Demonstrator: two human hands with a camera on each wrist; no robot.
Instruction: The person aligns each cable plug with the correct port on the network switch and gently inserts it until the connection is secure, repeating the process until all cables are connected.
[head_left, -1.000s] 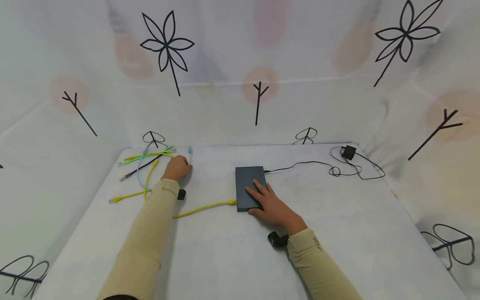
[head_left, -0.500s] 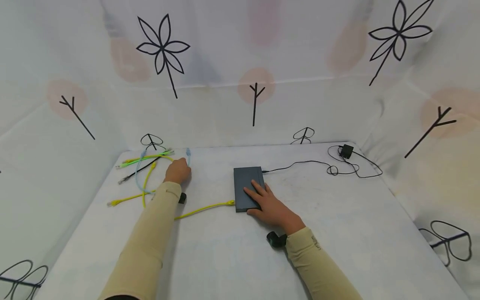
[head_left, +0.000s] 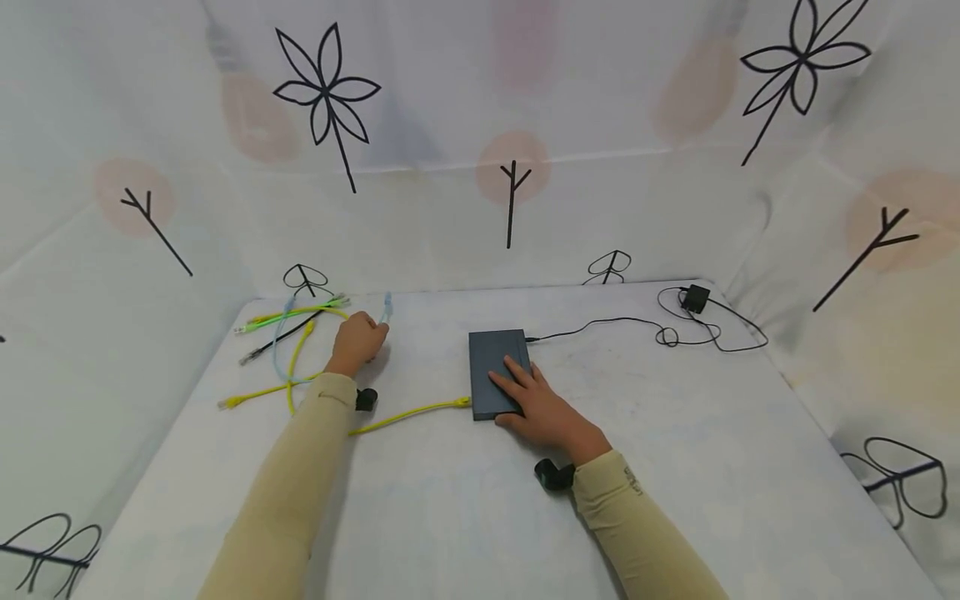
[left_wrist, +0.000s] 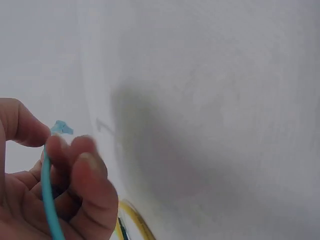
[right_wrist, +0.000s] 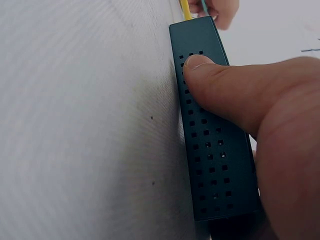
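My left hand [head_left: 358, 340] pinches a light blue network cable [left_wrist: 47, 195] between thumb and fingertips. The cable's plug [left_wrist: 62, 128] sticks out just past the fingertips. On the table, my right hand [head_left: 547, 417] rests on a dark grey network box [head_left: 486, 358] with its fingers spread across the top. Its thumb [right_wrist: 215, 82] presses against the box's side, which has rows of small square holes. A yellow network cable [head_left: 412, 414] is plugged into the box's left side. From the far right of the box runs a thin black power cord [head_left: 633, 319].
Several loose cables lie at the back left, among them a green one [head_left: 258, 325], a black one [head_left: 268, 345] and a yellow one [head_left: 255, 395]. A black power adapter [head_left: 696, 298] sits at the back right amid loops of cord. White patterned fabric walls surround the table [head_left: 675, 433].
My left hand has shifted slightly to the right with the light blue cable, and the plug has moved right with it. My right hand has stayed on the box.
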